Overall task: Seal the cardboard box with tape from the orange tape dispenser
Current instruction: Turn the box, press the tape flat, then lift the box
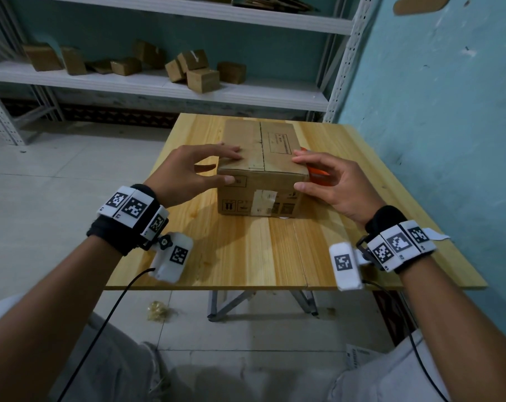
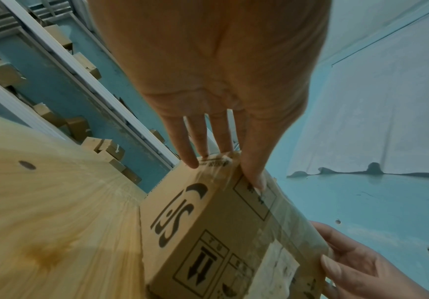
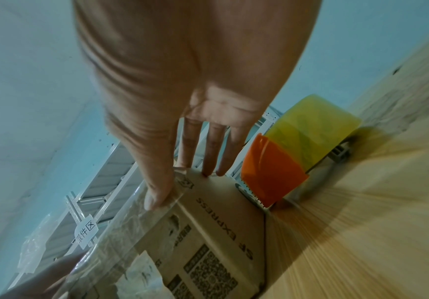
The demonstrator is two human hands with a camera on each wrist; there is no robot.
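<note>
Left hand (image 1: 188, 172) and right hand (image 1: 330, 181), fingers spread, grasp the cardboard box (image 1: 260, 158); only the right wrist view reveals the orange tape dispenser's (image 3: 272, 174) yellowish roll.

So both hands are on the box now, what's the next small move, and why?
Probably lift the right hand off the cardboard box and reach for the orange tape dispenser standing just beside the box's right side. The left hand already steadies the top, the flaps lie closed, and the centre seam appears untaped in the head view.
</note>
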